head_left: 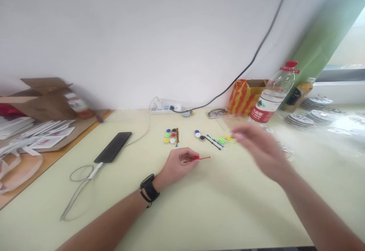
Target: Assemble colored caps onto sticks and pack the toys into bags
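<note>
My left hand [179, 163], with a black watch on its wrist, pinches a small red disc [196, 157] with a thin red arrow [205, 157] through it, just over the table. My right hand [261, 152] is raised to the right, smeared by motion, so what its fingers do is unclear. Close to its fingertips lie a yellow disc [228, 138] and a green disc [221, 141]. Left of these are a blue disc [197, 132], a white disc [197, 135] and a black disc [202, 138], beside a black arrow [213, 143] and a blue arrow [214, 140].
Farther back sits a group of coloured discs [172, 135] with arrows. A black phone [113, 147] on a cable lies left. A large water bottle [272, 93], a striped bag [242, 97] and stacked round plates [299, 121] stand right. A power strip [164, 107] is by the wall.
</note>
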Demonstrator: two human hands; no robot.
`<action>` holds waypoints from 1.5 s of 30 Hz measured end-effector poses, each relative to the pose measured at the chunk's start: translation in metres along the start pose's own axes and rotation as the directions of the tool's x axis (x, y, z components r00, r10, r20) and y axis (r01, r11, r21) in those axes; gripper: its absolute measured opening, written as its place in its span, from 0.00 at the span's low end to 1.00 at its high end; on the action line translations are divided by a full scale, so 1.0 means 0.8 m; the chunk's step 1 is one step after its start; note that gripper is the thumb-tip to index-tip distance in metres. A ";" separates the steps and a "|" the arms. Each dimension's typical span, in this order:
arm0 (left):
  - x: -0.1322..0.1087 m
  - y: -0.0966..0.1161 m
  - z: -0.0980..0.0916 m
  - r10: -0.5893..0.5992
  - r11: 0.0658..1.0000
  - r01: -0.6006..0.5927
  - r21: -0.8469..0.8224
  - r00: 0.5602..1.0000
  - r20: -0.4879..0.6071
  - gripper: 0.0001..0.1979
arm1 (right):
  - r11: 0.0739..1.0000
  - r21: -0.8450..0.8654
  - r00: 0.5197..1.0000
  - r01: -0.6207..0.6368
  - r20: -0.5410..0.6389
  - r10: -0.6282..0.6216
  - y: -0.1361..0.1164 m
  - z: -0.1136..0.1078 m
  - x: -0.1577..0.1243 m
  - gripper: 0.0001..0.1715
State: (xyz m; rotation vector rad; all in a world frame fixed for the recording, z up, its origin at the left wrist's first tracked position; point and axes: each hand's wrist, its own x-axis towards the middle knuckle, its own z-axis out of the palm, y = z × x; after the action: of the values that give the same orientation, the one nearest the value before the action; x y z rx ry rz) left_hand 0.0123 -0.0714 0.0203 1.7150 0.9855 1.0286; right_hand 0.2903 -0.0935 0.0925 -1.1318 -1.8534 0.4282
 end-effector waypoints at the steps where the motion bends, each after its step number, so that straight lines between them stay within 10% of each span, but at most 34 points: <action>1: 0.000 -0.002 0.000 0.007 1.000 -0.007 -0.013 1.000 -0.008 0.08 | 1.000 0.010 0.997 -0.002 0.077 0.001 0.003 0.015 0.001 0.14; 7: 0.001 -0.005 0.000 0.059 0.996 -0.063 -0.068 0.997 -0.053 0.10 | 0.929 0.304 0.903 -0.211 0.425 0.066 0.034 0.097 0.000 0.13; 16: 0.001 0.004 0.000 0.039 0.988 -0.019 -0.156 0.991 0.125 0.13 | 0.771 0.555 0.938 -0.313 0.306 0.160 0.048 0.103 -0.003 0.17; 20: 0.006 -0.003 -0.002 -0.013 0.984 0.026 -0.176 0.997 0.075 0.12 | 0.910 0.379 0.979 -0.169 0.168 0.112 0.049 0.099 -0.010 0.16; 26: 0.009 -0.005 -0.009 -0.050 0.976 0.058 -0.208 0.998 0.044 0.14 | 0.961 0.273 0.962 -0.039 0.269 -0.037 0.043 0.106 -0.028 0.28; 30: 0.008 -0.002 -0.009 -0.069 0.968 0.081 -0.238 0.996 0.057 0.15 | 0.935 0.327 0.961 -0.138 0.272 0.047 0.036 0.108 -0.027 0.19; 35: 0.007 0.000 -0.006 -0.057 0.962 0.071 -0.264 0.997 0.061 0.15 | 0.872 0.397 0.924 -0.286 0.354 0.141 0.031 0.097 -0.017 0.36; 45: 0.006 -0.002 -0.006 -0.051 0.966 0.072 -0.249 0.995 0.090 0.14 | 0.822 0.490 0.935 -0.291 0.326 0.137 0.033 0.111 -0.020 0.18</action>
State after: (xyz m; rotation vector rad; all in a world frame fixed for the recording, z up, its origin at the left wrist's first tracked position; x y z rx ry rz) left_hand 0.0093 -0.0651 0.0211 1.4958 0.8125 0.9888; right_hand 0.2336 -0.0797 0.0184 -0.9222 -1.6747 1.2121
